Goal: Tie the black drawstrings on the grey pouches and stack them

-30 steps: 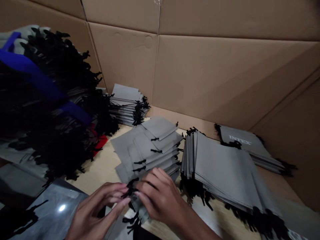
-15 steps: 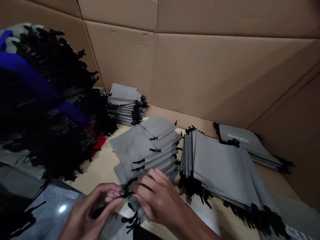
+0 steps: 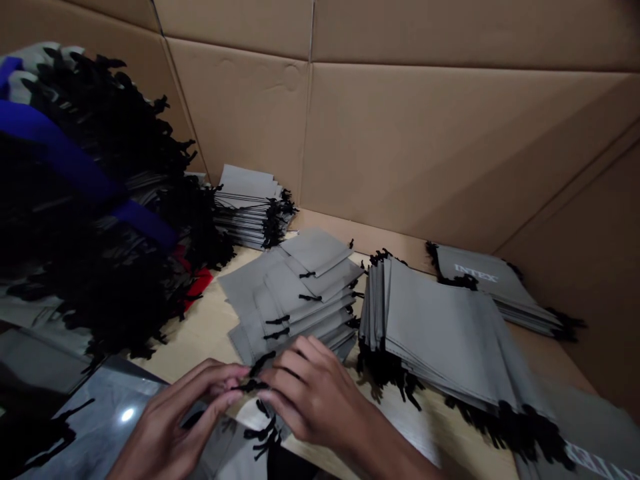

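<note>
Between my two hands, at the front of the table, runs a short black drawstring (image 3: pixel 251 386). My left hand (image 3: pixel 193 407) pinches its left end between thumb and fingers. The fingers of my right hand (image 3: pixel 310 390) are closed on the other end, against the nearest bags. Just beyond lies a fanned pile of grey drawstring bags (image 3: pixel 295 287), their knotted black cords showing at the edges. Below my right hand, more knotted black cord ends (image 3: pixel 265 437) hang off a grey bag. My right hand hides part of the bag being handled.
A tall bundle of bags with black cords (image 3: pixel 115 280), bound by a blue strap (image 3: pixel 65 153), rises at left. Grey bag stacks stand at the back (image 3: pixel 245 183) and right (image 3: pixel 440 327). INTEX-printed bags (image 3: pixel 480 267) lie far right. Cardboard walls (image 3: pixel 450 153) enclose the table.
Both hands have shifted slightly, and my left hand's fingers have come a little closer to my right hand along the drawstring. The piles look unchanged.
</note>
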The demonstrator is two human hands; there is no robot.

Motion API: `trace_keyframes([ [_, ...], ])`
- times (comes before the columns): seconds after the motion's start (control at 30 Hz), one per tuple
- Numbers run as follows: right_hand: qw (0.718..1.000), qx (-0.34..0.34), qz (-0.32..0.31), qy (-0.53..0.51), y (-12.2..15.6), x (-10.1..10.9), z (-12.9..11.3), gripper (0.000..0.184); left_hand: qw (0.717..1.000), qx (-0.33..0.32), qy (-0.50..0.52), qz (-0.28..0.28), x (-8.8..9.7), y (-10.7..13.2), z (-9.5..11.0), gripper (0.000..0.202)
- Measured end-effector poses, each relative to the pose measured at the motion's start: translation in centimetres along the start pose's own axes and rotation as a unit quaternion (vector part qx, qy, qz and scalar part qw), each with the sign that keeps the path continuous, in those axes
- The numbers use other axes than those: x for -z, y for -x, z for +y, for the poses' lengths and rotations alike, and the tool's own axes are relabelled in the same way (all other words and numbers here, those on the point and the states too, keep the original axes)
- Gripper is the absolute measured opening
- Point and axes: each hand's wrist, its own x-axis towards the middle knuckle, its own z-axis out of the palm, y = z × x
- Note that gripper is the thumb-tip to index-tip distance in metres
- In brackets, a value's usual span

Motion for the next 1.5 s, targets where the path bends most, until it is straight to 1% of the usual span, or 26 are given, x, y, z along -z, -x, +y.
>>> trace_keyframes([
  [0.07,1.0,0.001,0.003,0.001,0.0,0.0,0.0,0.018,0.999,-0.023,-0.014,-0.02,0.1,-0.3,0.2,0.018],
  [0.2,1.0,-0.005,-0.005,0.01,-0.1,-0.2,-0.1,0.014,0.996,-0.052,-0.054,-0.042,-0.1,-0.6,0.8,0.026],
  [0.3,1.0,0.002,0.001,0.018,0.0,-0.4,0.0,0.01,0.995,-0.079,-0.061,-0.024,-0.8,-0.8,0.9,0.029],
  [0.37,1.0,0.005,0.002,0.023,0.1,-0.4,0.1,0.009,0.994,-0.098,-0.048,-0.008,-1.2,-0.8,0.8,0.027],
  [0.43,1.0,0.005,0.004,0.02,0.1,-0.4,0.2,0.009,0.995,-0.091,-0.03,-0.009,-1.5,-0.8,0.7,0.024],
  [0.5,1.0,0.004,0.009,0.012,0.1,-0.3,0.2,0.011,0.998,-0.064,-0.017,-0.013,-1.6,-0.7,0.6,0.021],
  [0.6,1.0,0.0,0.019,0.002,0.0,-0.1,0.3,0.014,0.999,-0.051,-0.009,0.002,-1.5,-0.7,0.5,0.018],
  [0.7,0.999,-0.002,0.032,-0.017,0.0,0.1,0.3,0.017,0.998,-0.058,-0.003,0.023,-1.6,-0.7,0.4,0.017],
  [0.8,0.998,-0.002,0.046,-0.031,-0.1,0.4,0.2,0.018,0.998,-0.061,0.009,0.033,-1.6,-0.7,0.5,0.026],
  [0.87,0.998,-0.005,0.05,-0.031,-0.1,0.5,0.1,0.018,0.997,-0.071,0.021,0.02,-1.4,-0.8,0.7,0.03],
  [0.93,0.998,-0.008,0.049,-0.03,-0.1,0.6,0.1,0.018,0.995,-0.092,0.034,0.008,-1.2,-1.0,0.9,0.029],
  [1.0,0.998,-0.006,0.048,-0.034,-0.1,0.6,0.0,0.016,0.993,-0.104,0.049,0.01,-1.1,-1.1,1.0,0.029],
  [1.07,0.998,-0.002,0.056,-0.039,0.0,0.5,0.1,0.014,0.991,-0.105,0.077,0.028,-1.3,-1.3,0.9,0.028],
  [1.13,0.997,0.0,0.067,-0.044,0.0,0.4,0.1,0.013,0.988,-0.081,0.126,0.041,-1.9,-1.3,0.5,0.021],
  [1.23,0.995,0.001,0.083,-0.047,0.1,0.3,0.2,0.012,0.977,0.003,0.2,0.076,-3.0,-1.2,-0.1,0.011],
  [1.3,0.994,0.004,0.094,-0.047,0.0,0.3,0.2,0.011,0.971,0.044,0.216,0.088,-3.5,-1.0,-0.4,0.014],
  [1.37,0.994,0.008,0.1,-0.046,0.0,0.3,0.2,0.01,0.97,0.052,0.218,0.089,-3.9,-0.9,-0.4,0.017],
  [1.43,0.994,0.011,0.098,-0.04,0.0,0.4,0.2,0.01,0.968,0.071,0.221,0.093,-4.0,-0.7,-0.1,0.019],
  [1.5,0.995,0.014,0.093,-0.028,0.0,0.5,0.2,0.011,0.965,0.103,0.223,0.092,-3.9,-0.5,0.4,0.022],
])
